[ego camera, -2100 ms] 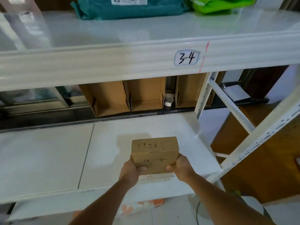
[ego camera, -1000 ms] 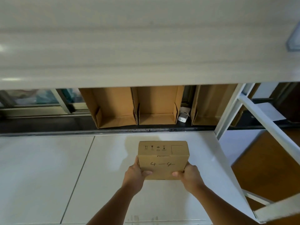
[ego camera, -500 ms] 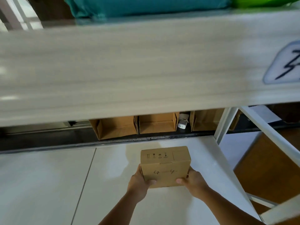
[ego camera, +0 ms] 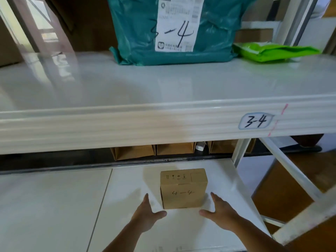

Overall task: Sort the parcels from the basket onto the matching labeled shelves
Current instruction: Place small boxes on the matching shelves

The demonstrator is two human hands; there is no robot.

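Observation:
A small cardboard box (ego camera: 183,190) marked "4-4" stands on the lower white shelf (ego camera: 54,206), near its right end. My left hand (ego camera: 147,215) is open just left of the box and does not touch it. On the box's right side, my right hand (ego camera: 219,213) is open too, a little apart from it. The shelf above (ego camera: 127,88) carries a "3-4" label (ego camera: 256,121) on its front edge. On that upper shelf lie a teal mailer bag (ego camera: 174,31) marked "3-4" and a green bag (ego camera: 272,51).
Open cardboard boxes (ego camera: 174,149) and a white plug (ego camera: 200,147) sit behind the lower shelf. A white upright (ego camera: 238,153) and a diagonal brace (ego camera: 291,168) close the rack's right side. Beyond them is brown floor (ego camera: 283,193).
Both hands have let go of the "4-4" box, which now rests on the lower shelf, and have pulled back slightly. The view has lifted, showing the upper shelf.

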